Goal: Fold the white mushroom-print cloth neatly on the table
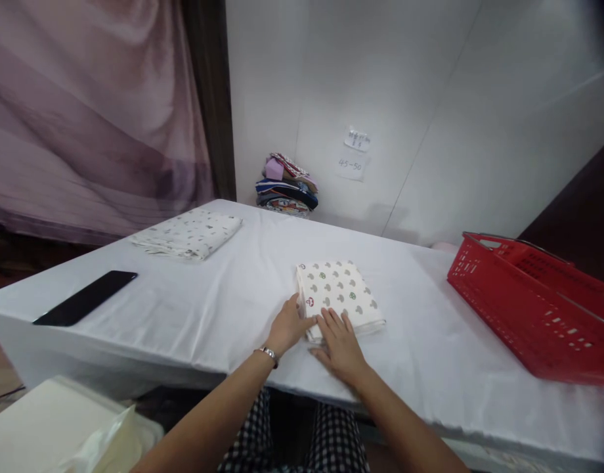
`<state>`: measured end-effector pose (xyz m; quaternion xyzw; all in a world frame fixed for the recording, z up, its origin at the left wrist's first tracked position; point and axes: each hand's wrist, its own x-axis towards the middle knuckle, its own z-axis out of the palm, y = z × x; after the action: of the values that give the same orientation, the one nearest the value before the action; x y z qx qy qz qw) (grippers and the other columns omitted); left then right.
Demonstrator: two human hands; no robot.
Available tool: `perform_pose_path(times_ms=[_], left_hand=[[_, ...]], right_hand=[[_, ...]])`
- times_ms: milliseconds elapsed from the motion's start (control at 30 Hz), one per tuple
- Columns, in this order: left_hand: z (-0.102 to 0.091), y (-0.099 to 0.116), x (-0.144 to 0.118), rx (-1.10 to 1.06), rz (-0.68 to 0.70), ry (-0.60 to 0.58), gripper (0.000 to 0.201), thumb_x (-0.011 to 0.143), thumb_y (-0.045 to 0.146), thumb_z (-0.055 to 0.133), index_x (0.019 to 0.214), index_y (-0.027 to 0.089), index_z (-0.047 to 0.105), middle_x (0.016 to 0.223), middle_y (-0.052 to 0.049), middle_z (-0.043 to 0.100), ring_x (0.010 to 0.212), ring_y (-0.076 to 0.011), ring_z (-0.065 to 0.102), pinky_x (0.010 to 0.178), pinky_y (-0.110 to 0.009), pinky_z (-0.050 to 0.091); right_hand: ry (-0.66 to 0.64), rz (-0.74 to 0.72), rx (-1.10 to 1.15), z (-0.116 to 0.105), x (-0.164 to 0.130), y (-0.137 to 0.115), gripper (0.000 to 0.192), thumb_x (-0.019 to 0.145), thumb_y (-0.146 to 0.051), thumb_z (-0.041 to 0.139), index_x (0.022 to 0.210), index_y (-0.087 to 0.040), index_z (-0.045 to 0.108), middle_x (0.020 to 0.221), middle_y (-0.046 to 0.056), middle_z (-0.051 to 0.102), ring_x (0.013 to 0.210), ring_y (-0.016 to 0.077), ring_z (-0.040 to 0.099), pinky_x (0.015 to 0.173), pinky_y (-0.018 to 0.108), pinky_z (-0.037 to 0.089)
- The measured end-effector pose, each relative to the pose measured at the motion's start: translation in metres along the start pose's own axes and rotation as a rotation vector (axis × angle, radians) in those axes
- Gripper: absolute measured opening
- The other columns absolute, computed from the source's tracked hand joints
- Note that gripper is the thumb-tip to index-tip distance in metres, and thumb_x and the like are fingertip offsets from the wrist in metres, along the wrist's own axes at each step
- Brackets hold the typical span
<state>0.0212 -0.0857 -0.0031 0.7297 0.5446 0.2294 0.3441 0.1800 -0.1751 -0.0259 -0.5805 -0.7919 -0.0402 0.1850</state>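
Both hands (288, 326) (340, 345) flat on folded cloth's (340, 291) near edge, red basket (538, 315) well apart

Only one legible marking: "45-50", handwritten on a white paper note (351, 165) taped to the wall, well beyond the right hand (339, 345) and straight ahead of it. Just above that, a smaller paper slip (357, 139) with a few handwritten characters, too small and blurred to read. Nothing else legible anywhere nearer the hand.
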Motion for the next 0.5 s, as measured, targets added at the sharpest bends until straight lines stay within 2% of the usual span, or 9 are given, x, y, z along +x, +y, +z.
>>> perform_pose_path(times_ms=[133,267,367,500], left_hand=[[-0.001,0.001,0.019,0.114,0.124,0.085,0.060,0.077,0.036,0.058,0.130,0.018,0.039,0.128,-0.012,0.051,0.113,-0.0224,0.052,0.088,-0.030,0.042],[0.001,0.015,0.052,0.362,0.385,0.192,0.056,0.079,0.028,0.055,0.132,0.017,0.040,0.144,-0.013,0.036,0.132,-0.0256,0.033,0.103,-0.039,0.032],[0.004,0.024,0.079,0.527,0.550,0.120,0.049,0.082,0.027,0.051,0.131,0.021,0.044,0.148,-0.009,0.032,0.137,-0.0250,0.023,0.110,-0.046,0.019],[0.007,0.023,0.103,0.593,0.442,-0.060,0.048,0.087,0.043,0.042,0.132,0.024,0.044,0.147,-0.006,0.033,0.138,-0.0274,0.022,0.108,-0.057,0.015]], right_hand=[[0.011,0.009,-0.048,0.003,-0.013,-0.005,0.058,0.085,-0.031,0.052,0.139,-0.018,0.037,0.147,0.009,0.033,0.136,0.0265,0.027,0.110,0.049,0.023],[0.023,0.018,-0.052,-0.001,-0.014,-0.004,0.054,0.086,-0.028,0.051,0.138,-0.020,0.038,0.146,0.008,0.035,0.135,0.0252,0.028,0.110,0.048,0.023],[0.017,0.031,-0.050,-0.001,-0.013,-0.005,0.054,0.087,-0.030,0.050,0.138,-0.020,0.038,0.146,0.008,0.035,0.135,0.0250,0.028,0.110,0.047,0.022],[-0.034,0.049,-0.033,-0.002,-0.015,-0.008,0.055,0.088,-0.035,0.049,0.139,-0.018,0.036,0.148,0.010,0.031,0.136,0.0258,0.025,0.111,0.047,0.020]])
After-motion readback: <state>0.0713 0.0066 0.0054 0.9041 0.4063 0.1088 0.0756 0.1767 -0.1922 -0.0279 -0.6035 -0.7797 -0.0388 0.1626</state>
